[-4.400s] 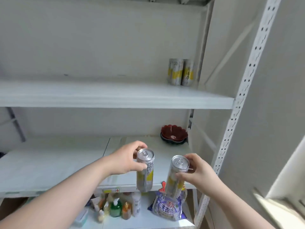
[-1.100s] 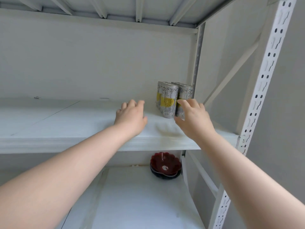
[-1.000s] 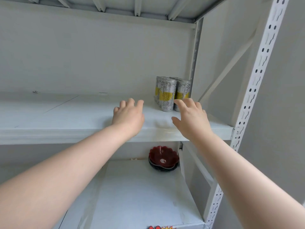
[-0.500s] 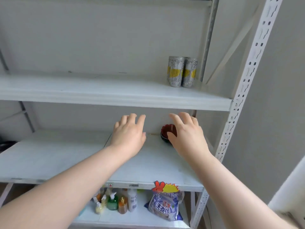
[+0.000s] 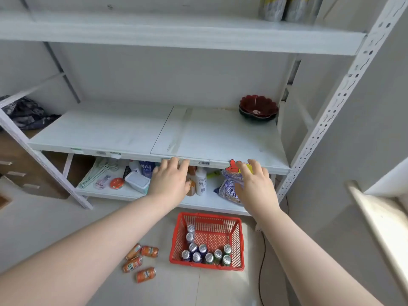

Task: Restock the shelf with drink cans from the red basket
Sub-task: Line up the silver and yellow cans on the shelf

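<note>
Head view: the left hand [image 5: 170,180] and right hand [image 5: 254,184] are both empty, fingers spread wide. Some silver-and-yellow drink cans [image 5: 287,7] stand on the white metal top shelf [image 5: 176,36]. Many round-topped cans [image 5: 205,253] wait in the red plastic basket [image 5: 209,215] on the pale floor [image 5: 66,228], so lots is left.
</note>
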